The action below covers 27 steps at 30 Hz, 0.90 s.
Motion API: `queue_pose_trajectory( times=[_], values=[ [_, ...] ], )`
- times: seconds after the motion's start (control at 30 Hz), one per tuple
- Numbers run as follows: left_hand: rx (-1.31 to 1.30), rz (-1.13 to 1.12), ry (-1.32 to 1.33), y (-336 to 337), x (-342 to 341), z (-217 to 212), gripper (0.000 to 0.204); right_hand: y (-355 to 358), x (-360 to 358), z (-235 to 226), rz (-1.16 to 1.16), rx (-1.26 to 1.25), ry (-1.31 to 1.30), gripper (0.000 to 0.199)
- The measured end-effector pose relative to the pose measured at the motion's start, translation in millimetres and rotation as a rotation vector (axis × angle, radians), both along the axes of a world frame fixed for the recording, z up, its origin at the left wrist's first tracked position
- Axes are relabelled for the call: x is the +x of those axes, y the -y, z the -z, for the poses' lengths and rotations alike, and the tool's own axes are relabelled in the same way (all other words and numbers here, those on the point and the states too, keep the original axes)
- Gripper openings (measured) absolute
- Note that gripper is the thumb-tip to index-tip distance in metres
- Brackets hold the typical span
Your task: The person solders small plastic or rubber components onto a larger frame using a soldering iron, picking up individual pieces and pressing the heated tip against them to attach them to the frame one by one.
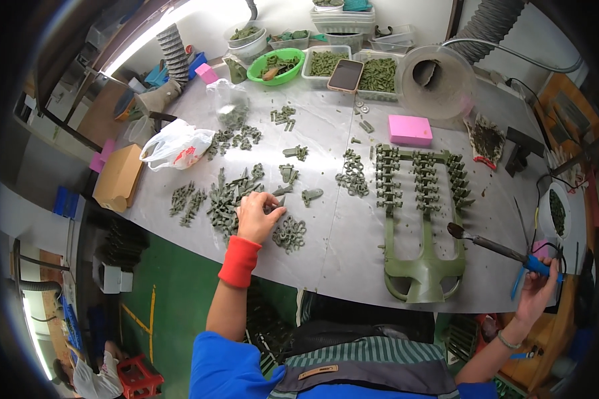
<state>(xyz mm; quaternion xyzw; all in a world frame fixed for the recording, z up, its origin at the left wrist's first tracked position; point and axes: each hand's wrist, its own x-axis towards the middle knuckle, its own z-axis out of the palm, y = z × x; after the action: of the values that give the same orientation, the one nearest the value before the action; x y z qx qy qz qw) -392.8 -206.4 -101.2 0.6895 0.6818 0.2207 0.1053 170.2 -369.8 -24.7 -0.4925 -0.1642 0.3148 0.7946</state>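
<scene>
My left hand (256,216), with a red wristband, is over the near edge of a heap of small green moulded parts (227,193). Its thumb and forefinger are closed on a small pointed green part (281,201), mostly hidden by the fingers. At the right, my right hand (538,291) grips the blue handle of a soldering iron (506,250). The iron's broad brown tip points left, beside a green three-armed frame (424,269). Rows of small green parts (426,179) stand along the frame's arms.
Ring-shaped green parts (289,234) lie beside my left hand. Behind are a white plastic bag (178,144), a pink block (409,130), a phone (345,75) on part-filled tubs, and a green basin (273,66). A dirty glove (485,138) and a wide duct mouth (436,83) are at right.
</scene>
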Motion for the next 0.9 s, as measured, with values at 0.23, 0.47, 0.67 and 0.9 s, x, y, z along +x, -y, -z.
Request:
queue_pose_trajectory(
  times=[0.23, 0.47, 0.67, 0.9],
  values=[
    [-0.199, 0.055, 0.877, 15, 26, -24, 0.024, -7, -9, -1, -0.019, -0.03, 0.016, 0.02],
    [-0.348, 0.166, 1.106, 26, 42, -39, 0.017, -9, -15, -3, -0.05, -0.044, 0.03, 0.02],
    [-0.457, 0.141, 1.38, 34, 58, -41, 0.022, -9, -17, -2, -0.055, -0.049, 0.04, 0.021],
    [-0.422, 0.106, 1.365, 36, 60, -34, 0.021, -10, -20, -2, -0.072, -0.051, 0.033, 0.021]
  ],
)
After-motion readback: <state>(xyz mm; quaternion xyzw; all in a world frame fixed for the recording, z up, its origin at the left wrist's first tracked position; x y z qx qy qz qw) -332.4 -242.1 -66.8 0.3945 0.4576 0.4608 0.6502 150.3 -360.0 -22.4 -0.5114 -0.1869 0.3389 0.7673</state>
